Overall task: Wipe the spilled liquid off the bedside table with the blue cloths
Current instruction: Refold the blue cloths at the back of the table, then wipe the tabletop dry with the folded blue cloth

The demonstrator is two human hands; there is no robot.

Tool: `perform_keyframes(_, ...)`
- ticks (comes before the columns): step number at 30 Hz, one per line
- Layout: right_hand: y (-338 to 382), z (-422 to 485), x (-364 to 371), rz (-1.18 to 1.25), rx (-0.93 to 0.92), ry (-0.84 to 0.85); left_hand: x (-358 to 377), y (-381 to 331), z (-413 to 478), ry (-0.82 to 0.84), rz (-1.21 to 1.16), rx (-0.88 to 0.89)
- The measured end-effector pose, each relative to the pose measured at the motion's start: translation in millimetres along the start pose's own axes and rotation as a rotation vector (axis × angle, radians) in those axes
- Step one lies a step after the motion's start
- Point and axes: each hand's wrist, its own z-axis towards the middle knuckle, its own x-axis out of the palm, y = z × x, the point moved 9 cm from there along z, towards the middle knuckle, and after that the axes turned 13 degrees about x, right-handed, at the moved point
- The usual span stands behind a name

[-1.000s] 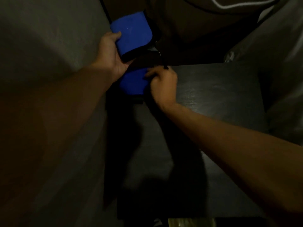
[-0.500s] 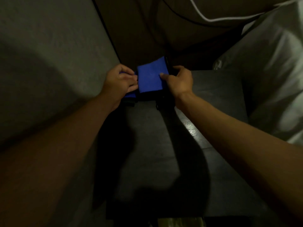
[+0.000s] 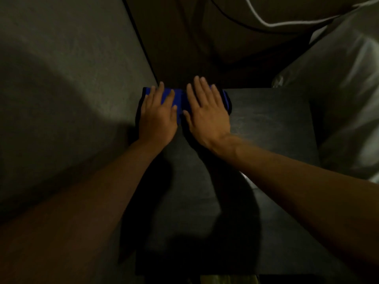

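- Blue cloths (image 3: 180, 97) lay at the dark bedside table's (image 3: 266, 128) far-left corner.
- Left hand (image 3: 158, 117) and right hand (image 3: 207, 113) pressed flat on them, fingers spread.
- Grey wall (image 3: 71, 78) stood left, white bedding (image 3: 344, 99) right.

Dim bedroom: dark bedside table (image 3: 266, 124) beside pale bedding (image 3: 344, 95).

A grey wall (image 3: 67, 83) at left, pale bedding (image 3: 338, 103) at right.
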Motion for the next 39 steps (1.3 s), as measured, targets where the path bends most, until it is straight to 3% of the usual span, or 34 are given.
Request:
perform_keyframes(4,3,2,33,-0.096,0.053,0.193,7,-10,-2,0.078,0.078,0.049)
perform_keyframes(12,0,11,38,-0.056,0.117,0.149,40,9,-1,0.339,0.138,-0.095)
perform_keyframes(16,-14,13,36,-0.055,0.144,0.106,47,9,-5,0.357,0.153,-0.159)
perform_keyframes(39,-111,4,21,-0.084,0.232,0.047,46,8,-9,0.208,0.272,-0.123)
